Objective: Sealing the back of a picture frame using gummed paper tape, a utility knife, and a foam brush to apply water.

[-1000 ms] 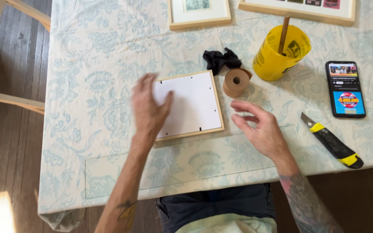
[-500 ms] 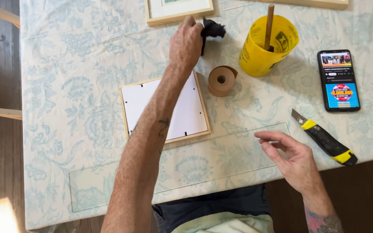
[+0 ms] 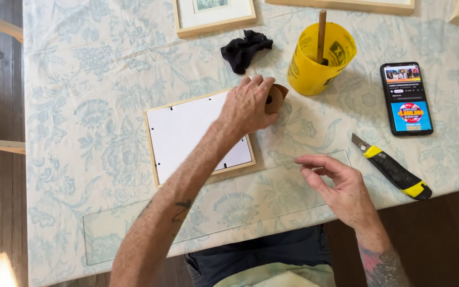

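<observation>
My left hand (image 3: 248, 103) reaches across the table and grips a brown roll of tape (image 3: 277, 96), lifting it on edge just right of a wooden picture frame (image 3: 197, 137) that lies face down with its white backing up. My right hand (image 3: 338, 186) hovers open, fingers loosely curled, over the right end of a clear glass pane (image 3: 216, 215) lying flat near the table's front edge. It holds nothing.
A black cloth (image 3: 244, 49) lies crumpled behind the frame. A yellow cup (image 3: 320, 59) holds a wooden stick. A phone (image 3: 406, 99) with a lit screen and a yellow-black utility knife (image 3: 391, 173) lie at the right. More frames (image 3: 213, 13) line the far edge.
My left hand came back from the black cloth at the far side and closed on the tape roll. My right hand stayed over the glass pane's right end.
</observation>
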